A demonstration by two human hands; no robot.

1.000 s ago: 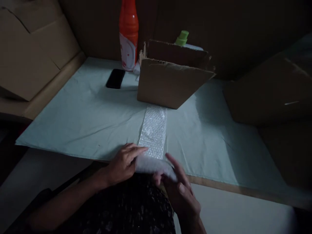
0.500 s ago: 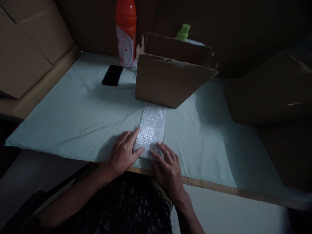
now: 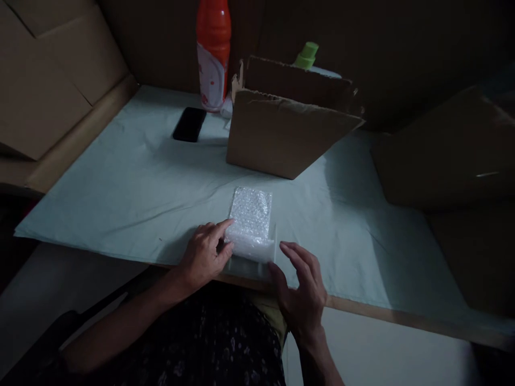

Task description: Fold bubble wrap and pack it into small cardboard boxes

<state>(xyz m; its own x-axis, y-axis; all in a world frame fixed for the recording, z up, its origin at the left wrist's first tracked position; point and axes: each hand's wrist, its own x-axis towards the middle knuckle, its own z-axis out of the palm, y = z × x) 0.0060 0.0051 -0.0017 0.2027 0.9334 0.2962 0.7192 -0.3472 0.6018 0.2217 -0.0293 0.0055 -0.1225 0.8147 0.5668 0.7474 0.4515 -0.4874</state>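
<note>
A strip of clear bubble wrap (image 3: pixel 251 209) lies on the pale green cloth near the table's front edge. Its near end is folded or rolled over into a thick, shiny band. At the left end of that band is my left hand (image 3: pixel 205 252), with thumb and index finger on either side of it, gripping the wrap. Just off the right end, my right hand (image 3: pixel 303 284) is open, thumb and fingers apart and curved, holding nothing. Whether anything lies inside the fold cannot be made out.
Behind the wrap stands an open cardboard box (image 3: pixel 289 134) with torn top edges; a green cap (image 3: pixel 308 55) shows behind it. A black phone (image 3: pixel 190 124) lies beside an orange bottle (image 3: pixel 214 53). More cardboard (image 3: pixel 446 150) stands at the right.
The near end of the bubble wrap is now folded over, and its far edge sits closer to me. My right hand has come off the wrap and moved right, opening. My left hand stays at the left edge.
</note>
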